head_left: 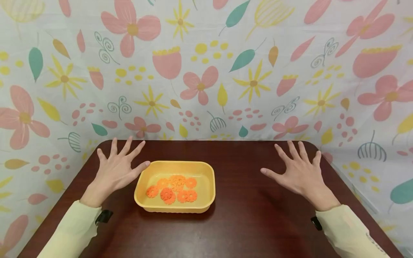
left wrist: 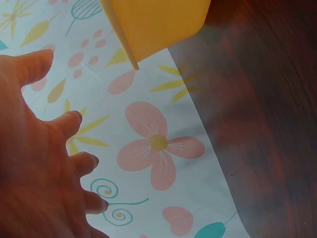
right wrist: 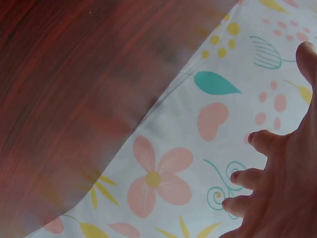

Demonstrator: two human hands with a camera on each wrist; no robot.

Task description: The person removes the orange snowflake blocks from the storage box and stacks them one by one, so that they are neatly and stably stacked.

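Observation:
My left hand (head_left: 115, 171) is held out with its fingers spread, its thumb overlapping the left rim of a yellow plastic tray (head_left: 206, 200) in the head view. Inside the tray lie several small orange flower-shaped pieces (head_left: 166, 194), bunched on its floor and partly overlapping. On the right side, my right hand (head_left: 300, 173) is also spread wide over the table, away from the tray and holding nothing. The left wrist view shows the left hand (left wrist: 39, 148) beside part of the tray (left wrist: 161, 25). In the right wrist view the right hand (right wrist: 282, 173) has bare fingers.
The dark brown wooden table (head_left: 238, 229) has rounded far corners. A white cloth (head_left: 206, 43) printed with flowers and leaves hangs behind its far edge and along both sides. Dark straps (head_left: 104, 216) show at the cuffs of both pale sleeves (head_left: 72, 229).

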